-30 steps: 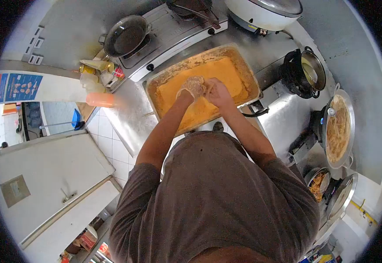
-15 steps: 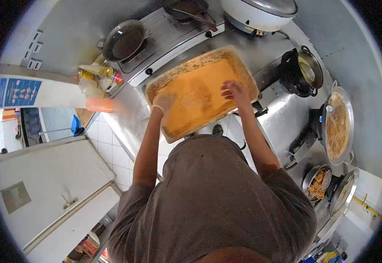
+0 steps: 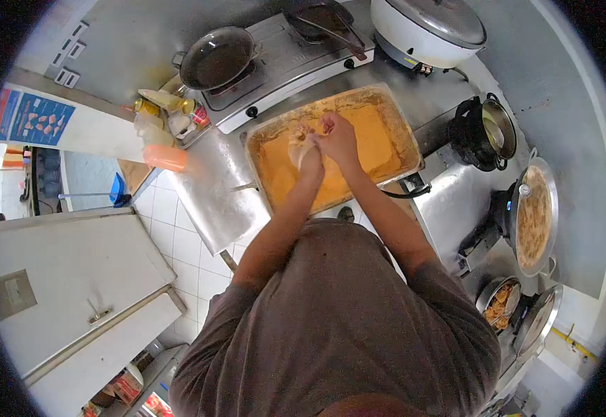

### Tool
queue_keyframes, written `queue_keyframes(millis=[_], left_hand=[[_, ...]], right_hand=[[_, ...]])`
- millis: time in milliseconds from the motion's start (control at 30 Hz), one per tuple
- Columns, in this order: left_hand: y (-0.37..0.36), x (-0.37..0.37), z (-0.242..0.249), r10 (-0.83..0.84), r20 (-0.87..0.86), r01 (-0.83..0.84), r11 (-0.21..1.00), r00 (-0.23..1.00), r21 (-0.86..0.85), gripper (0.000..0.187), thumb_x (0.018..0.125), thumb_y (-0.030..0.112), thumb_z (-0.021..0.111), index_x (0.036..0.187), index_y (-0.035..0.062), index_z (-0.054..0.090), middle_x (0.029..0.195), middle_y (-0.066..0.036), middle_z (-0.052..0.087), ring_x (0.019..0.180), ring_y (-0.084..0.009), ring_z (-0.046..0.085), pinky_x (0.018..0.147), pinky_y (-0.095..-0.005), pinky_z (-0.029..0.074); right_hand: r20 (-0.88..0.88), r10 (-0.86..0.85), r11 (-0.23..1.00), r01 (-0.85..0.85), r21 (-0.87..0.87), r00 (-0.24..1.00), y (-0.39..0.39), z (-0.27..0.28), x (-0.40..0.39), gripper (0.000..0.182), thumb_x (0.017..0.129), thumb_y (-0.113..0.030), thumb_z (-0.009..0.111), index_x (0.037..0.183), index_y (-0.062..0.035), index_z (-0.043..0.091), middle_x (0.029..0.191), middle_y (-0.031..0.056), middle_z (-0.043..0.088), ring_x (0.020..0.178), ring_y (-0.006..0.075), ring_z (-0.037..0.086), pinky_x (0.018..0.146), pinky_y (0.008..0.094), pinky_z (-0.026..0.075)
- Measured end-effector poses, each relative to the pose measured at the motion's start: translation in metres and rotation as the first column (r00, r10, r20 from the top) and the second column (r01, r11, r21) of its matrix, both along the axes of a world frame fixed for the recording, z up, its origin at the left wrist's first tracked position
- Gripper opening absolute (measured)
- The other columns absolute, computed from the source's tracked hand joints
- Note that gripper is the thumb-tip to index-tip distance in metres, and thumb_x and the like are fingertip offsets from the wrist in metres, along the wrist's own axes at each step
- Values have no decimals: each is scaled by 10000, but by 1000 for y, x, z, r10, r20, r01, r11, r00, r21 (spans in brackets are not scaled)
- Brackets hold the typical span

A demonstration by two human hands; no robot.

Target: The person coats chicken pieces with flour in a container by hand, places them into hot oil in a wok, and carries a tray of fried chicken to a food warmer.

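A large rectangular tray (image 3: 406,132) holds a layer of orange-yellow powder (image 3: 365,142), and both hands are above its middle. My left hand (image 3: 305,151) is in what looks like a loose, translucent plastic glove (image 3: 297,147). Its fingers bunch at the far end, and the plastic and blur hide how far they bend. My right hand (image 3: 339,139) is bare and meets the left from the right side. Its fingers are curled, with the thumb against the plastic near the left hand; it appears to pinch the glove.
Behind the tray stands a gas stove (image 3: 268,66) with a dark pan (image 3: 217,59). A white cooker (image 3: 424,31) is at the back right. To the right are a black pot (image 3: 471,135), a wide pan of bubbling oil (image 3: 534,219) and a bowl of fried pieces (image 3: 501,302). An orange bottle (image 3: 165,158) lies left.
My left hand has moved right from the tray's left side. My right hand has moved left from the powder's right side, its spread fingers now curled. The two hands now meet.
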State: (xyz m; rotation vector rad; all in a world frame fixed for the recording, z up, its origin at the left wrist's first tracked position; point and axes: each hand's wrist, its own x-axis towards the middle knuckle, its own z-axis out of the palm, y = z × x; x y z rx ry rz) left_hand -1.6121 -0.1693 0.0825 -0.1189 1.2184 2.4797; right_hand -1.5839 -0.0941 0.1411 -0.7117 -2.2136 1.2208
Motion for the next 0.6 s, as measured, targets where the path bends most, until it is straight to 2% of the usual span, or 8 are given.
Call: queue_keyframes(millis=[67,167,200,267,333,367,467,600], left_hand=[[13,0,-24,87,103,-74,990,991,-119,184,813,-2,552,979,68,591,888,-51,565,860,-142,570,747,-264,458],[-14,-13,-20,-289,161,315,932,944,-178,150,878,24,514,1015,21,575,952,-55,577,862,-160,563,725,-239,442],[-25,-16,-11,-405,-56,361,862,912,-357,141,888,71,514,1011,26,567,963,-55,579,876,-166,560,741,-248,445],[-59,-10,22,-659,-385,279,673,646,-685,165,909,165,514,1004,36,551,986,-55,581,903,-179,556,775,-265,450],[-85,-6,58,-573,23,569,818,819,89,285,930,289,476,1058,40,532,1071,-64,576,962,-213,548,828,-326,447],[-97,-5,66,-602,255,434,754,757,493,346,941,350,457,1086,43,522,1114,-69,573,992,-230,544,854,-357,446],[-140,-14,59,-624,346,517,778,701,357,518,941,451,397,1262,52,475,1297,-164,501,1200,-289,467,957,-470,399],[-190,-28,43,-596,378,476,799,709,367,625,945,489,374,1402,66,326,1429,-184,360,1312,-323,365,1039,-509,345]], right_hand=[[74,109,989,-100,-109,991,17,-27,-9,244,605,-71,774,748,-38,579,618,20,509,567,118,487,543,266,418],[144,139,983,-119,-141,980,21,-38,-4,258,579,-72,793,724,-52,581,601,7,494,573,118,486,550,264,418],[165,134,986,-115,-121,977,20,-38,-3,255,581,-71,792,731,-56,586,604,12,502,573,128,494,553,270,423],[207,123,991,-109,-80,971,12,-24,1,251,587,-70,790,746,-64,596,610,21,519,572,147,510,558,283,433],[242,-40,992,10,122,970,12,-24,3,249,599,-98,795,769,-75,615,628,34,541,584,170,532,564,298,445],[251,-121,973,65,222,960,12,-26,6,249,606,-111,798,781,-80,625,637,40,551,589,181,543,567,306,451],[175,-147,978,116,173,973,44,-69,23,274,628,-178,807,830,-85,648,673,59,576,629,206,575,595,326,473],[436,-212,974,153,166,875,80,-103,54,379,682,-230,794,1003,-104,639,745,67,598,710,217,601,651,344,493]])
